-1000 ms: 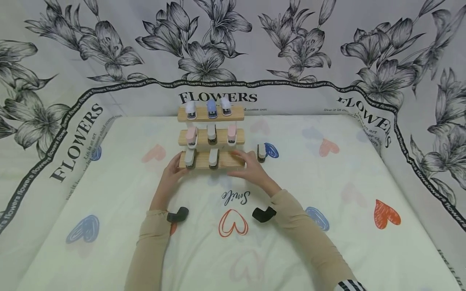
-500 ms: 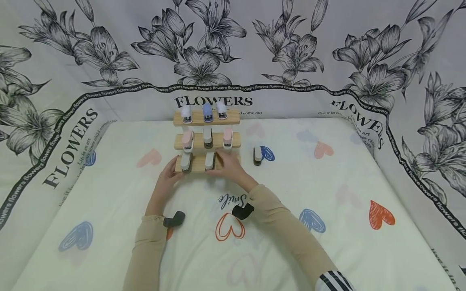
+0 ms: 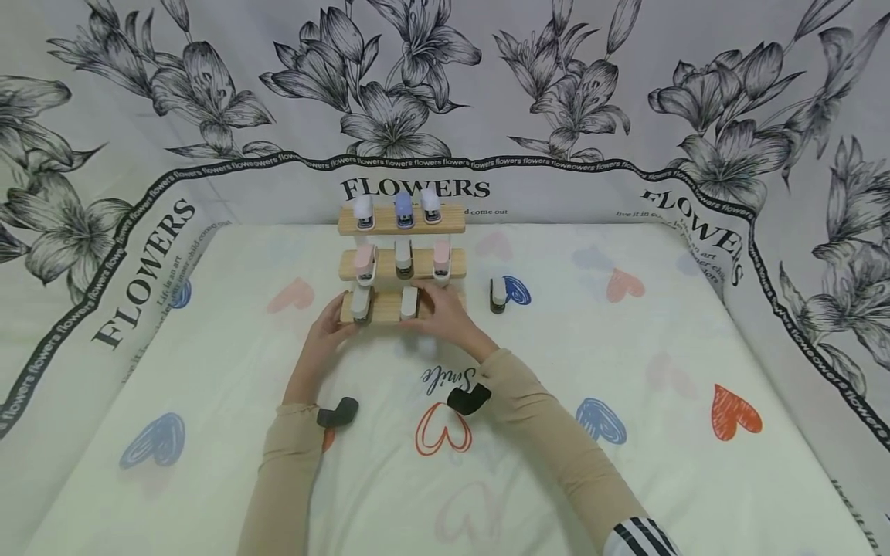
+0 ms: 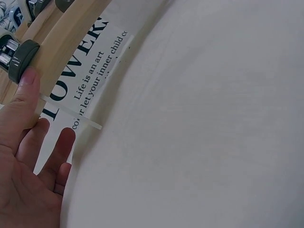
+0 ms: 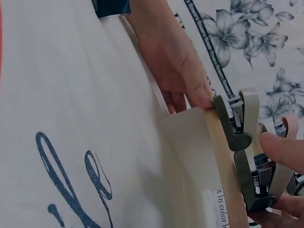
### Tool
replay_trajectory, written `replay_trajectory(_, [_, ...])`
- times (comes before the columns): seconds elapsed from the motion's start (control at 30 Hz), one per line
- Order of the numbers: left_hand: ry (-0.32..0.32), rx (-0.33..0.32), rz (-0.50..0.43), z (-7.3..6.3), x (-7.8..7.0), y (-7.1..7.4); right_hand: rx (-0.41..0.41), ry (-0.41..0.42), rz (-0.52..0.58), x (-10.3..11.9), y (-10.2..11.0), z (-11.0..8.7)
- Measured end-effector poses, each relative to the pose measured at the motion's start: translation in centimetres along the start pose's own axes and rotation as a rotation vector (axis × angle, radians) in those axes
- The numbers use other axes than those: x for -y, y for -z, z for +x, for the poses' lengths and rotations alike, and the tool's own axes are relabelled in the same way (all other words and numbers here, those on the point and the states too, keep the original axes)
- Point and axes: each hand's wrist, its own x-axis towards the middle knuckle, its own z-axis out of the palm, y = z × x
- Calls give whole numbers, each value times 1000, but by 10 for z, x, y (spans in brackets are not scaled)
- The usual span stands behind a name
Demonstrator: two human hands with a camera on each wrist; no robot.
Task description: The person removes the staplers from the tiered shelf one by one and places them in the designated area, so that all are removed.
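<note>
A three-tier wooden rack (image 3: 385, 309) holds several small staplers. My left hand (image 3: 325, 333) grips the left end of its lowest shelf; in the left wrist view its thumb (image 4: 29, 83) lies against the dark base of a stapler (image 4: 21, 61). That grey-topped stapler (image 3: 361, 303) stands at the shelf's left. My right hand (image 3: 445, 315) pinches the other lowest-shelf stapler (image 3: 409, 302), near the middle. The right wrist view shows fingers (image 5: 285, 151) on either side of this stapler (image 5: 256, 190). Its underside is partly hidden.
A loose grey-topped stapler (image 3: 497, 295) stands on the heart-print cloth (image 3: 556, 347) right of the rack. On the middle shelf are two pink staplers (image 3: 442, 260) and a grey one (image 3: 404, 259). White and blue staplers (image 3: 404, 209) top the rack. A floral curtain (image 3: 570, 93) hangs behind.
My right hand has moved left from the right end of the lowest shelf to the middle stapler and now pinches it. The left hand stays on the rack's left end.
</note>
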Motion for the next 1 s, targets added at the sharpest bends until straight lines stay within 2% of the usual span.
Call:
replay_trajectory(0.2, [-33,9,-7,3,8,0,22,59,11,-5,3,-3])
replay_trajectory(0.47, [-34,4,-13,3,8,0,63,92,14,-9,10,-11])
replay_trajectory(0.7, [-25,13,-21,4,11,-1,20,191,121,-18,20,-18])
replay_trajectory(0.77, [-13,10,-5,4,11,-2,17,175,128,-20,23,-21])
replay_trajectory(0.93, [-2,-15,37,3,10,-1,28,65,87,-26,32,-30])
replay_trajectory(1.0, [-4,-17,31,3,10,0,18,53,77,-29,35,-35])
